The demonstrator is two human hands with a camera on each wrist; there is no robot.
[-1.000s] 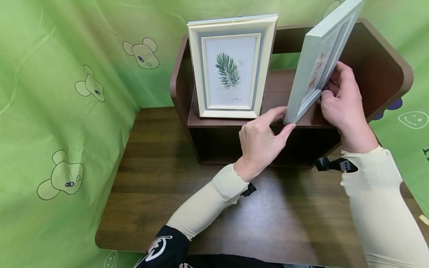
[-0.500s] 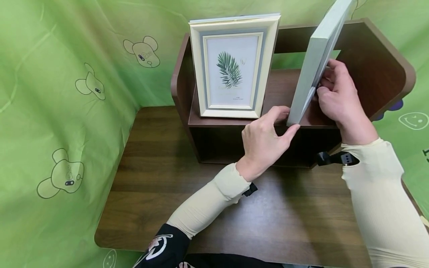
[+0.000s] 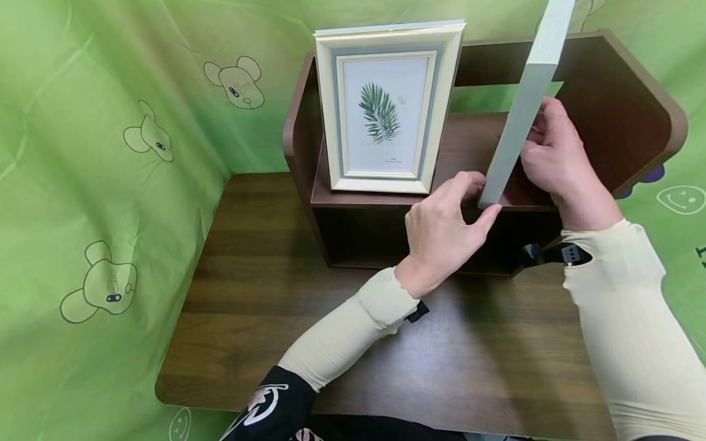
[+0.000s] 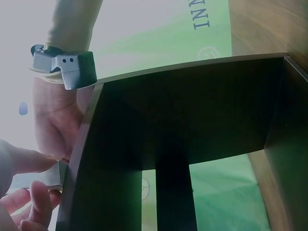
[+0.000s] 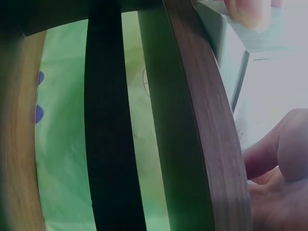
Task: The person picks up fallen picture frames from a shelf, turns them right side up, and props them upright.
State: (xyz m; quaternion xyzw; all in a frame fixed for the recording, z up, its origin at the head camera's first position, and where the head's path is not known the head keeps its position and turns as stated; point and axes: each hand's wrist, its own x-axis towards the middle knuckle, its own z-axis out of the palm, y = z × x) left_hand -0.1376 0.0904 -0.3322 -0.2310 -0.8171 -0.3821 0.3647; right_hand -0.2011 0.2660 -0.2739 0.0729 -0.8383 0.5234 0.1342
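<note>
A pale grey-green picture frame (image 3: pixel 518 131) stands almost edge-on to the head camera at the front of the brown shelf's upper board (image 3: pixel 469 141). My left hand (image 3: pixel 444 236) pinches its lower front corner between thumb and fingers. On the far right side, my right hand (image 3: pixel 559 162) holds the same frame low down, its fingertips partly hidden behind it. In the left wrist view, the frame's end (image 4: pixel 38 179) lies between my left thumb and fingers. The right wrist view catches the frame's corner (image 5: pixel 233 67) above my curled right fingers (image 5: pixel 293 139).
A cream picture frame (image 3: pixel 436 122) with a green leaf print stands upright on the shelf's left half, another pale edge showing behind it. The shelf's right side panel (image 3: pixel 618 116) rises beside my right hand. Below is a wooden table (image 3: pixel 248 294); green printed cloth (image 3: pixel 110 184) hangs around.
The pale frame has turned from showing its picture side at a slant to nearly edge-on. Both hands have kept their hold; my left hand has shifted slightly right.
</note>
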